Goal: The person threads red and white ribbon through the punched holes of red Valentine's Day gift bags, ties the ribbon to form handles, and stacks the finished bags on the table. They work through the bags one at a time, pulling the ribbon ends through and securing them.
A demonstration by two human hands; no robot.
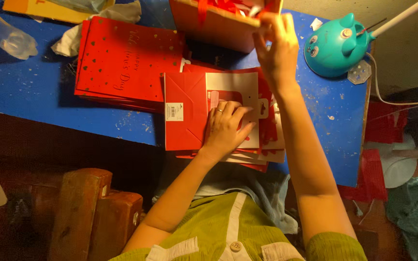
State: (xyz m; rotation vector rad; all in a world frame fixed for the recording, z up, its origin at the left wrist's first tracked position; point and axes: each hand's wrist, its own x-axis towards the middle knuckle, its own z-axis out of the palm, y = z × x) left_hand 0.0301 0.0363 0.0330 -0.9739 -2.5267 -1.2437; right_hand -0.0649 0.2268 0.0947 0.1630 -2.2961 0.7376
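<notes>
My left hand lies flat, fingers spread, on the top flat red paper bag of a stack at the blue table's near edge, pressing its white inner flap. My right hand is raised over the far side of the table, fingers pinched at the rim of an open orange-red box that holds red ribbon. What the fingertips pinch is too small to tell.
A second stack of folded red bags with gold print lies to the left. A teal animal-shaped lamp base stands at the right corner of the blue table. A clear plastic bottle lies far left. Wooden blocks stand below.
</notes>
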